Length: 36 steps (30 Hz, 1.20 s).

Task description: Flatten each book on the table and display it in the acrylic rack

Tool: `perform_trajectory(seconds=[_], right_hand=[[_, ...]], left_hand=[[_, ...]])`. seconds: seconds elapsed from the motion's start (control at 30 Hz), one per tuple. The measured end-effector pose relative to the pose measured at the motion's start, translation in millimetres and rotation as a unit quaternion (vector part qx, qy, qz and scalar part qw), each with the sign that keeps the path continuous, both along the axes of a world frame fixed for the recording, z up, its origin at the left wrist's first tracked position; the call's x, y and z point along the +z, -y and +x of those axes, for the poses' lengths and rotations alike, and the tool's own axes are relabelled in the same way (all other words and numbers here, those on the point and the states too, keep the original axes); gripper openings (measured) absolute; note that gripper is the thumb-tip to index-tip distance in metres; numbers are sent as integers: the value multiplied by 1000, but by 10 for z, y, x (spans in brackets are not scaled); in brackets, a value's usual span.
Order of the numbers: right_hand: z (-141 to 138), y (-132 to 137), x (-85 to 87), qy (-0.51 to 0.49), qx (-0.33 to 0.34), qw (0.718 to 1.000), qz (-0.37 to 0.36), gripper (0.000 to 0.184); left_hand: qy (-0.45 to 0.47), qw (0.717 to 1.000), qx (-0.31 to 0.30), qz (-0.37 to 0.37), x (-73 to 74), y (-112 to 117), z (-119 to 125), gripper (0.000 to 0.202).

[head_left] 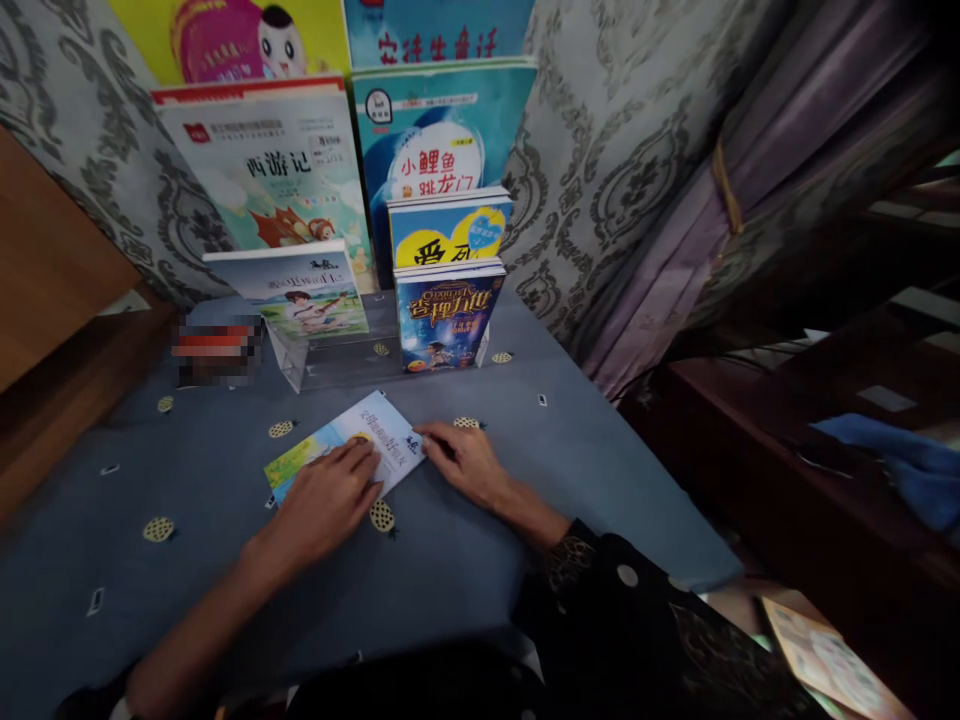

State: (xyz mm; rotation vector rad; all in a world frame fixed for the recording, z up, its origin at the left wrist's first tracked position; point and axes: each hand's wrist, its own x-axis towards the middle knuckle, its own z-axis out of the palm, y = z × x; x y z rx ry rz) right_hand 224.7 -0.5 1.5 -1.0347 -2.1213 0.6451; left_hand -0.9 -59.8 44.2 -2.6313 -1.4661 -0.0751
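Observation:
A thin white and green book (352, 440) lies flat on the blue-grey tablecloth (187, 500). My left hand (326, 505) rests palm down on its near half, fingers stretched flat over the cover. My right hand (465, 462) lies at the book's right corner, fingertips touching its edge, fingers flat and slightly spread. Neither hand grips anything. Behind the book a clear tiered stand (330, 360) holds upright books: a dark blue one (442, 315) in front on the right, a pale one (304, 295) in front on the left.
Taller children's books (277, 170) fill the back rows of the stand, against patterned curtains (622, 150). A wooden ledge (67, 370) runs along the left. The table's right edge (660, 480) drops off to dark wooden furniture with a blue cloth (900, 460).

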Motion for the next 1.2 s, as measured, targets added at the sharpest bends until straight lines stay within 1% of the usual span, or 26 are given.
perform_trajectory(seconds=[0.1,0.17,0.23,0.3,0.37,0.47,0.6,0.73,0.83,0.93,1.07,1.2], right_hand=[[-1,-37,-31,0,20,999,26,27],[-14,-90,-48,10,45,998,52,28],[-43,-169,-58,33,74,994,76,29],[-93,-274,-59,56,93,990,91,30],[-166,-395,-53,75,104,987,102,30],[-309,-577,-53,89,107,984,112,28],[-483,-736,-110,80,105,986,102,29],[-555,-757,-183,66,98,989,86,30],[-558,-704,-199,64,95,990,80,30],[-548,-588,-181,62,92,991,79,30],[-529,-323,-121,41,97,992,67,29],[-518,12,-33,5,126,992,25,29]], left_hand=[[5,999,44,-20,7,156,-421,38],[11,998,45,-39,-13,273,-655,40],[16,998,26,-53,-39,382,-803,43],[16,998,4,-62,-63,469,-855,49],[12,997,-11,-70,-82,521,-830,58],[11,997,-5,-72,-105,534,-716,66],[23,998,15,-51,-123,483,-536,55],[21,999,13,-20,-139,422,-413,40],[23,1000,-11,-7,-144,389,-383,34],[34,999,-33,-3,-132,377,-388,34],[51,998,-42,-10,-93,382,-401,37],[62,997,-39,-29,-64,380,-399,40]])
